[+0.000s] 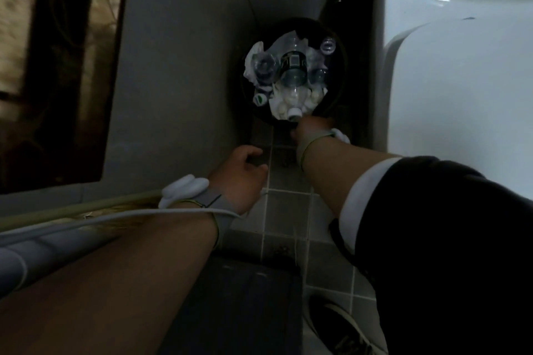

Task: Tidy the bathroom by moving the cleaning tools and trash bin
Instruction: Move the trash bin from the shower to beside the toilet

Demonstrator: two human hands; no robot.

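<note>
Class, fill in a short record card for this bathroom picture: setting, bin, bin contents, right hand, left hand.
setting: dim bathroom, grey tiled floor
bin: dark round trash bin, between wall and white fixture
bin contents: clear plastic bottles and crumpled white paper
right hand: at the bin's near rim, grip apparently closed on it
left hand: loosely curled, touching nothing

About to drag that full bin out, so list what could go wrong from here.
1. The trash bin is piled above its rim with plastic bottles and tissues; a tilt could spill them.
2. The right hand has only a one-sided grip at the near rim, so the bin may tip.
3. It sits wedged between wall and white fixture, so it may snag.
</note>
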